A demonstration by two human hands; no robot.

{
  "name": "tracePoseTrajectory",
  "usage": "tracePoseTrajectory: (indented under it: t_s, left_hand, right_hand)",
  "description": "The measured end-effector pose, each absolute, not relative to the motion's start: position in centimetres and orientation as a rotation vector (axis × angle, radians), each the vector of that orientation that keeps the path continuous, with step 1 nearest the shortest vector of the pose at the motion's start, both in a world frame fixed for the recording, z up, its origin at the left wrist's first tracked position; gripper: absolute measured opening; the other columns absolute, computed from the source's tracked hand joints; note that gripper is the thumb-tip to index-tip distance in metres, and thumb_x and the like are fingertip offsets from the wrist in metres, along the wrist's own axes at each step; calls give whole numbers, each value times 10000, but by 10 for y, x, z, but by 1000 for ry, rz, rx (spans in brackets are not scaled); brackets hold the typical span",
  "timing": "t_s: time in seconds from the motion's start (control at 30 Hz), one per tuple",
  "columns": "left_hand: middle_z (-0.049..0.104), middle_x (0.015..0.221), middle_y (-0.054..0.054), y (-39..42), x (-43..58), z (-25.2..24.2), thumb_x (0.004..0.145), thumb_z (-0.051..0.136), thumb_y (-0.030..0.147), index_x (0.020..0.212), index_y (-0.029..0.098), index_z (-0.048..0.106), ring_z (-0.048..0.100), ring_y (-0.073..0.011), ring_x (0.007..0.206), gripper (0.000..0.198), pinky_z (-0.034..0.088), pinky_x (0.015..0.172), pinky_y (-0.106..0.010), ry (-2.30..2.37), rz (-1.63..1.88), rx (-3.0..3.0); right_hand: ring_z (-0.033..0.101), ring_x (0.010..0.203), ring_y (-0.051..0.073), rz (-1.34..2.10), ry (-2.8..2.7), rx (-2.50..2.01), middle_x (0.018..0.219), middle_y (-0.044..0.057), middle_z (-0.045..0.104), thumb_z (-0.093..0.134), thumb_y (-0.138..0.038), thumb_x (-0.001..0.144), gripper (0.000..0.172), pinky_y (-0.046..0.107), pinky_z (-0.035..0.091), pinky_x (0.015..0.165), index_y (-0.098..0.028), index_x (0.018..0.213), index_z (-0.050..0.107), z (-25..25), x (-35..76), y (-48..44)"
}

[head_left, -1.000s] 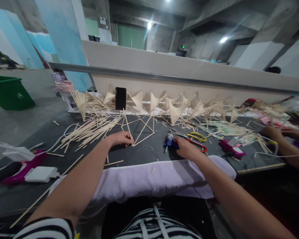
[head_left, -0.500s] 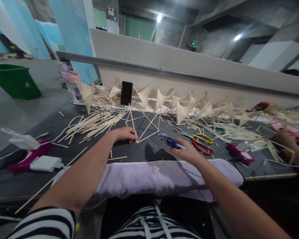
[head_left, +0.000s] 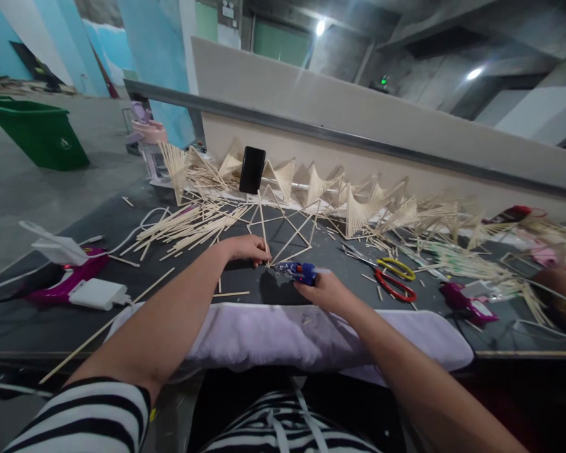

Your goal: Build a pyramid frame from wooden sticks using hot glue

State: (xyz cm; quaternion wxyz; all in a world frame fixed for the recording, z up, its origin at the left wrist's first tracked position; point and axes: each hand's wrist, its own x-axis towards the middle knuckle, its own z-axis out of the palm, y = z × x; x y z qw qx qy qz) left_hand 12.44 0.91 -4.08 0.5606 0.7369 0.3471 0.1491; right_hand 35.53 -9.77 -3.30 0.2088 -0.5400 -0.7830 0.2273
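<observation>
Pinching the near corner of the thin stick frame (head_left: 300, 232) in my left hand (head_left: 249, 249), fingers nearly closed, I steady it on the dark bench (head_left: 342, 286) in front of me. My right hand (head_left: 323, 289) is wrapped round the blue glue gun (head_left: 304, 273), its nozzle at that same corner; whether the tip touches the wood or sits just beside it, I cannot tell, nor can I see any fresh glue there. I take the step in hand to be gluing this joint, and the move calls for a still left hand, a small dab, and fingertips kept out of the hot nozzle's way. To the right of the gun lie the open scissors (head_left: 372, 262), near enough to catch my wrist if I swing wide. A heap of loose sticks (head_left: 188, 229) lies beyond my left forearm, and a short stray stick (head_left: 231, 294) rests close below my left hand. Behind the frame, the upright phone (head_left: 252, 170) and a row of twisted stick fans (head_left: 351, 211) leave little room for pushing it back. The lilac cloth (head_left: 273, 333) covers the near edge.
</observation>
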Motion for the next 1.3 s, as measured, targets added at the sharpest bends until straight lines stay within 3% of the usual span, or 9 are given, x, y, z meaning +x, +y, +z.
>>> tracePoseTrajectory:
  t_s: [0.3, 0.63, 1.1, 1.3]
  left_hand:
    - [566, 592, -5, 13, 124, -43, 644, 675, 354, 677, 118, 603, 531, -110, 541, 249, 441, 553, -241, 805, 310, 1766]
    - [576, 602, -4, 14, 124, -43, 646, 672, 348, 695, 118, 621, 533, -109, 550, 241, 441, 555, -237, 820, 306, 1759]
    - [550, 590, -8, 11, 124, -42, 668, 668, 327, 699, 112, 628, 518, -107, 552, 221, 449, 531, -232, 822, 352, 1750]
    - [578, 618, -19, 9, 125, -39, 659, 670, 353, 694, 113, 634, 527, -110, 564, 245, 446, 534, -233, 827, 340, 1740]
  right_hand:
    - [434, 349, 95, 881, -2031, -1633, 402, -56, 438, 517, -388, 729, 207, 195, 307, 364, -186, 743, 564, -34, 347, -95]
    - [444, 343, 81, 989, -2046, -1543, 430, -72, 435, 519, -379, 745, 203, 180, 334, 354, -185, 785, 562, -34, 354, -96]
    - [412, 378, 80, 877, -2111, -1525, 422, -77, 417, 510, -339, 731, 165, 189, 301, 389, -181, 744, 554, -26, 351, -95]
    - [427, 500, 93, 666, -2194, -1484, 508, -48, 481, 516, -325, 727, 164, 200, 324, 469, -174, 702, 573, -24, 365, -97]
